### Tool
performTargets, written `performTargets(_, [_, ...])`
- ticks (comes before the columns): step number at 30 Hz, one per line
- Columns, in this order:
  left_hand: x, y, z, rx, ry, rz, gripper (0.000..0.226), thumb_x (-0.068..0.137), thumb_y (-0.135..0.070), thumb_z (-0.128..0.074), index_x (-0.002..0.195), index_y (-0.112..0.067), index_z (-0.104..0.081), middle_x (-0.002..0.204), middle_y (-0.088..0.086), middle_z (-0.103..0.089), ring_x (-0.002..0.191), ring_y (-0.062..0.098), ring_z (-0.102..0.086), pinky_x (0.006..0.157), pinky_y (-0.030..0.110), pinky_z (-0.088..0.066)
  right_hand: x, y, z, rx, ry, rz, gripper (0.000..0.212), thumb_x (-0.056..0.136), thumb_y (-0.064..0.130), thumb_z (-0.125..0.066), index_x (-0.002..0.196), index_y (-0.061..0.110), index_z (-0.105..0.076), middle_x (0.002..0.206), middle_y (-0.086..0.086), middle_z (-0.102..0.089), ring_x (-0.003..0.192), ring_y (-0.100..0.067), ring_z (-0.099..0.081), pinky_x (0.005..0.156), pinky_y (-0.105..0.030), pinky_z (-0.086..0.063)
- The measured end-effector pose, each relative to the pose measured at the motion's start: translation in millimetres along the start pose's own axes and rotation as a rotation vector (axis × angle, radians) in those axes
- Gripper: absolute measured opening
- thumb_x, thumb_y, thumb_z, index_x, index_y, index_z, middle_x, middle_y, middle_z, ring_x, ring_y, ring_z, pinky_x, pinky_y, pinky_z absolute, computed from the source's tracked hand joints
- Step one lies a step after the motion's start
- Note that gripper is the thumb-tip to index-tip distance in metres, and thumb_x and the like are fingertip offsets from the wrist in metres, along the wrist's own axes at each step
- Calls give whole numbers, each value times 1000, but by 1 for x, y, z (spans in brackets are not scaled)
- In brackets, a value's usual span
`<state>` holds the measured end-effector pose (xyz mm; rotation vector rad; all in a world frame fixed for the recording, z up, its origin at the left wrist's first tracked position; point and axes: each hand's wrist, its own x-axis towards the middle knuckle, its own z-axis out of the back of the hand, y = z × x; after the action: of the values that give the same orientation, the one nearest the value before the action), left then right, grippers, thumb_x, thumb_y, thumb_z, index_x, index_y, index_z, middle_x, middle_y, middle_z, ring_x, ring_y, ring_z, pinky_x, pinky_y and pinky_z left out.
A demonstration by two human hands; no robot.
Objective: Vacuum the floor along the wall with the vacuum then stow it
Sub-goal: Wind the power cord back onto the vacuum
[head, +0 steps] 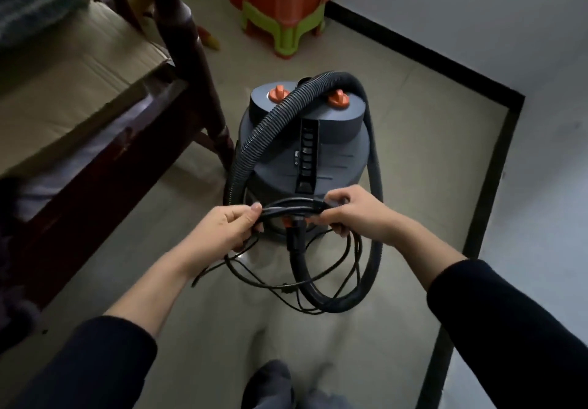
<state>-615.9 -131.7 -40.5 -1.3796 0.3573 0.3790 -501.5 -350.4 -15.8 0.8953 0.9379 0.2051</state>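
A grey drum-shaped canister vacuum [340, 154] with two orange knobs [339, 100] on its lid stands upright on the pale tiled floor [429, 179], just in front of the person. On its left, the turned dark wooden post [187, 58] of a bed frame comes down close beside the drum. The frame carries flattened brown cardboard [79, 68]. On the right, a black skirting strip [413, 49] at the foot of the white wall [477, 11] runs away to an outer corner, then turns back towards the person. A band of bare floor lies between the vacuum and the skirting. Behind the vacuum, stacked orange and green plastic stools [283, 7] stand near the wall, with open floor between them and the drum.

The drum's long axis is vertical. A black slotted strip [307, 157] runs down its lid and points at the person. The ribbed grey hose [254, 141] arches over the lid, falls down both sides and loops on the floor in front.

A coiled black power cord [286, 209] is held in front of the drum, its bundle lying crosswise from left to right, with loose loops hanging to the floor. The left hand [226, 230] grips the left end, fingers curled under and thumb pressed on top. The right hand [353, 214] grips the right end, fingers curled over the bundle.
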Motion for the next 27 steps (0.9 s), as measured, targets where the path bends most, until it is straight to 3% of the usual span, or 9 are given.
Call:
performTargets(3, [24,39,-16,107,1,17,33,96,-47,-47,82,-25,-67,63,0,-44,58,13,-38,60,29,-32,22,-37,-9,-92,-117,-84,27,77,23,-69,83,-2,-62,68,-5,-56,65,-19,-57,64,-42,-51])
performTargets(5, [49,60,-26,117,-74,47,27,98,-42,-48,81,-32,-66,58,-9,-47,58,12,-41,61,32,-34,42,-58,-17,-101,-210,-124,26,76,28,-69,83,3,-63,69,-3,-59,67,-18,-57,62,-37,-48])
performTargets(9, [84,83,-47,182,-206,68,24,101,-34,-46,89,-22,-62,63,-14,-53,64,6,-49,60,25,-37,77,-86,-33,-58,-394,-174,21,78,22,-70,88,5,-63,74,-1,-59,69,-17,-54,58,-28,-40])
performTargets(13, [104,111,-59,301,-249,125,23,102,-35,-43,100,-20,-60,84,-5,-62,86,17,-59,74,31,-44,99,-110,-47,-58,-452,-221,34,78,31,-73,106,14,-64,102,-2,-68,96,-22,-62,81,-36,-52])
performTargets(16, [115,128,-66,479,-236,203,29,100,-39,-42,111,-18,-60,103,4,-66,101,25,-59,88,39,-46,104,-111,-48,-84,-465,-224,38,83,33,-71,114,15,-59,107,-1,-64,101,-21,-60,84,-36,-51])
performTargets(19, [117,129,-74,586,-195,230,36,99,-38,-44,129,-20,-53,123,7,-58,115,28,-50,97,42,-42,96,-99,-45,-187,-537,-178,28,86,30,-65,108,15,-57,106,2,-56,97,-17,-54,78,-30,-45])
performTargets(22, [111,123,-79,540,-194,118,44,93,-31,-56,135,-21,-50,132,4,-53,124,24,-45,103,38,-39,87,-75,-37,-225,-714,41,19,90,25,-58,106,15,-56,104,4,-51,98,-16,-52,85,-33,-46])
performTargets(24, [107,117,-83,516,-141,33,47,89,-31,-63,134,-23,-53,132,1,-55,124,19,-48,104,34,-40,91,-52,-30,-277,-718,152,33,94,32,-57,121,13,-55,111,3,-51,110,-17,-48,96,-37,-43])
performTargets(27, [111,106,-84,562,-99,-4,42,89,-34,-65,130,-24,-60,132,-4,-59,123,16,-52,99,27,-42,113,-20,-24,-498,-623,91,52,93,47,-54,128,8,-47,121,-5,-51,117,-24,-42,96,-40,-38])
